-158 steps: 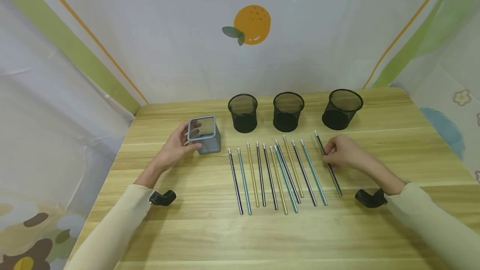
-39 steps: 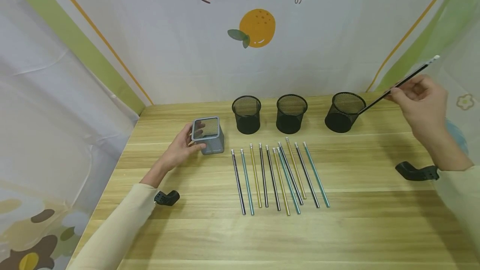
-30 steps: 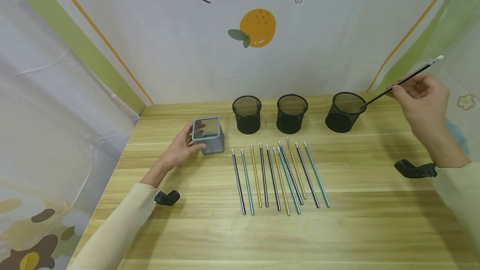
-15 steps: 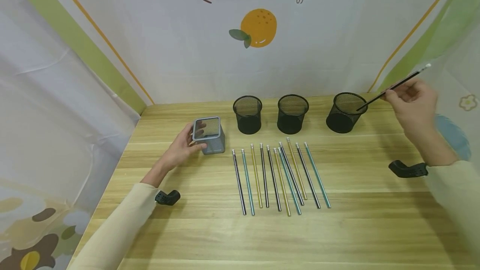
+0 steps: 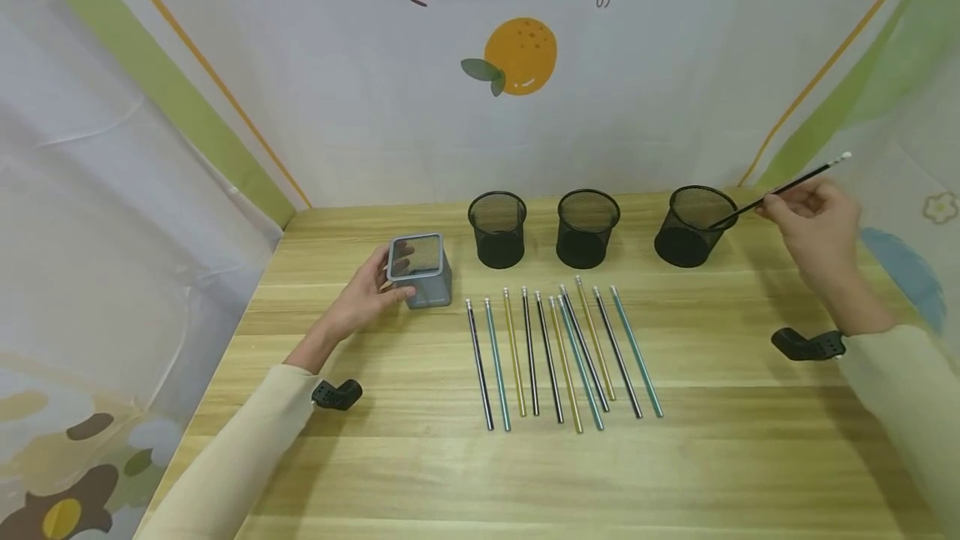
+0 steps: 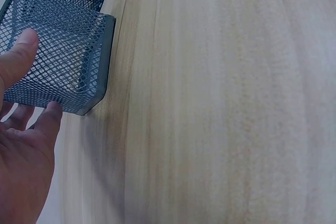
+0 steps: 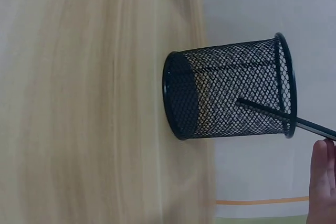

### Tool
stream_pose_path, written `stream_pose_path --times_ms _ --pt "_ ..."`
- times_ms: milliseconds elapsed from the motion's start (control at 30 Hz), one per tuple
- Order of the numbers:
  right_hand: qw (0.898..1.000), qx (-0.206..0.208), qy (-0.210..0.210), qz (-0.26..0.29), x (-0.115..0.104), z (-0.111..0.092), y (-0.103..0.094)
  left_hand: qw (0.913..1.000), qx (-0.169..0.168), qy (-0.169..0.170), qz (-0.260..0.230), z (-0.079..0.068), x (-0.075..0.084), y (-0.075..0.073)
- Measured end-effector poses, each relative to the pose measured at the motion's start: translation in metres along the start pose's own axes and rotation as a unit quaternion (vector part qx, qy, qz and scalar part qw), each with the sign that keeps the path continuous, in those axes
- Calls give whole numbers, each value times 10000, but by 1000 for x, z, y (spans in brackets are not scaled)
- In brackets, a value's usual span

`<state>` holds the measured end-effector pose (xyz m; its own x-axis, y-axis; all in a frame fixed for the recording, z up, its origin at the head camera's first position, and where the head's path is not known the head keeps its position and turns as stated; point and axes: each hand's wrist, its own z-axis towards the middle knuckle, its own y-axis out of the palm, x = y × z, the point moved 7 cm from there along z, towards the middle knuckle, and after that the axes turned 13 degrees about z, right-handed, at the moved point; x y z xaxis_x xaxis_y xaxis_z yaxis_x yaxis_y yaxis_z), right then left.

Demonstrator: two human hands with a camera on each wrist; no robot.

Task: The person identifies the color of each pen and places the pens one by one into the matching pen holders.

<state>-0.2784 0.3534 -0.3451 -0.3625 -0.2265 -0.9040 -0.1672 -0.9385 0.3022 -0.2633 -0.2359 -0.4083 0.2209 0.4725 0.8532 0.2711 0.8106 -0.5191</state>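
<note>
My left hand (image 5: 362,300) holds a grey square mesh pen holder (image 5: 427,290) at the left of the table, thumb on the near side and fingers behind it. In the left wrist view the thumb (image 6: 20,59) lies against the mesh. My right hand (image 5: 819,227) pinches a black pencil (image 5: 802,179) with a white eraser end up. The pencil slants down to the left over the rim of the rightmost round black mesh pen cup (image 5: 682,247), its lower end inside the cup. In the right wrist view that pencil (image 7: 262,109) shows through the cup's mesh.
Two more round black mesh cups, a left one (image 5: 500,248) and a middle one (image 5: 582,247), stand along the table's back edge. Several black, teal and gold pencils, such as a teal one (image 5: 637,352), lie in a row on the wooden table (image 5: 450,490). A printed curtain (image 5: 637,107) hangs behind.
My right hand picked the black pencil off the table and carried it to the right cup; lately the hand moves left and down, its lower end sinking further in. The left hand stays put.
</note>
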Motion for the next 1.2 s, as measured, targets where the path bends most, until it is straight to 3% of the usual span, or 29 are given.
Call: stream_pose_path --times_ms 400,733,867,1033,1200 --pt "9965 -140 819 -122 13 -4 -6 10000 2 80 -1 3 3 -1" --pt "9862 -722 1488 -3 24 -11 -5 10000 11 13 -47 -1 2 -1" --pt "9800 -1049 1577 -620 27 -14 -4 10000 10 31 -58 -1 3 0" --pt "9621 -1397 1700 -1612 32 -17 -2 10000 14 24 -38 -1 2 0" --pt "9503 -1615 1897 -1865 37 -20 1 10000 22 38 -27 0 2 0"
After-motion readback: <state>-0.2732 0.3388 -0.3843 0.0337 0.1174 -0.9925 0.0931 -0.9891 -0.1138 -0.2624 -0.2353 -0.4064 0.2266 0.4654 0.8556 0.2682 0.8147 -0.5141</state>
